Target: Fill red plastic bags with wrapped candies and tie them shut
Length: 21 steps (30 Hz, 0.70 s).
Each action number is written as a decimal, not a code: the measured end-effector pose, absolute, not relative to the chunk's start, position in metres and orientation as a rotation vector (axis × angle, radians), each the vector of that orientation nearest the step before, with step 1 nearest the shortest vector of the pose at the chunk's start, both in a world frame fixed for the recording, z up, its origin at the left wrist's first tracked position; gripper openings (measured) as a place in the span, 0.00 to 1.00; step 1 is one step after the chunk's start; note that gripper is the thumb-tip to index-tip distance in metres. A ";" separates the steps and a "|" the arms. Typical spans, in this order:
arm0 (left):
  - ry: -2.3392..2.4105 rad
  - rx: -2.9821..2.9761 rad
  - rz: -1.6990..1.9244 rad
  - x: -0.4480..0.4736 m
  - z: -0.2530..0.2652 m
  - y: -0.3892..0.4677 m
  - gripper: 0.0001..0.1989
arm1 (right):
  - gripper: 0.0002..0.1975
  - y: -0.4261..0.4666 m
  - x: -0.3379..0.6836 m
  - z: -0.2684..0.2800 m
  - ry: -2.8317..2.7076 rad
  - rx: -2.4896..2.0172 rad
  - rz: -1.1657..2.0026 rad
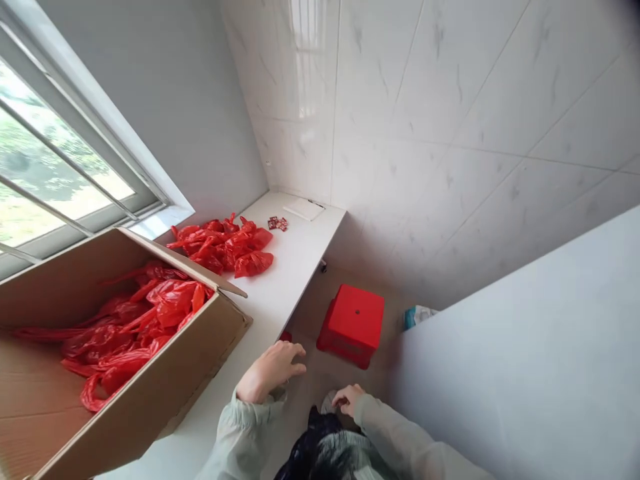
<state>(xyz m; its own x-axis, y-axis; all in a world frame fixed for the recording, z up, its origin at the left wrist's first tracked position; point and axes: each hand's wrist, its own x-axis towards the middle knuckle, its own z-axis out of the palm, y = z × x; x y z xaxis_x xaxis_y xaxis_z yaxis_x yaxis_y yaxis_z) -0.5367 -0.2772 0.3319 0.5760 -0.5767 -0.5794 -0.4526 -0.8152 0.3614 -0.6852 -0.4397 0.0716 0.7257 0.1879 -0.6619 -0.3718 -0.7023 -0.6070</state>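
Left hand (273, 373) resting palm-down at the near edge of the white surface (295, 267), fingers loosely spread and flat, holding nothing; placed as if for support against the edge. Right hand (349, 399) lower and nearer, just right of the left, fingers curled narrow and pinching at pale grey-green fabric (327, 403) beside dark cloth (320, 443) in the lap; whether anything else is gripped cannot be told.

On the left, a large cardboard box (150, 393) standing open on the surface, flaps up, leaning toward the window (55, 167). Inside, a loose heap of red plastic bags (130, 327), crumpled and tangled, some handles trailing to the near side. Farther along the surface, beyond the box flap, a second pile of filled, knotted red bags (225, 247), well apart from both hands. Past that pile, near the far corner, a few small red packets (278, 223) and a flat white rectangular piece (304, 209) lying against the tiled wall.

Below the surface edge, on the floor to the right, a red plastic stool (353, 323), close to the left hand but lower. Beside the stool, partly hidden behind a pale wall panel (525, 347), a small blue-and-white package (416, 316). Box bulk between the hands and the window; stool occupying the floor space ahead of the knees.
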 end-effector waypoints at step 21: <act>-0.626 2.697 -1.203 -0.809 0.332 -0.315 0.23 | 0.15 -0.569 -0.969 0.059 0.243 -2.139 1.016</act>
<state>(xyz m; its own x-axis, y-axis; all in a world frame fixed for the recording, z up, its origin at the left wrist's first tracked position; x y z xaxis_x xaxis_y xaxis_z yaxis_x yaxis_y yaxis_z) -0.8092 -0.3149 0.3322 0.5981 -0.4179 -0.6838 -0.3199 -0.9068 0.2744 -0.9692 -0.5692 0.0586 0.6682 0.1359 -0.7315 -0.4526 -0.7062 -0.5445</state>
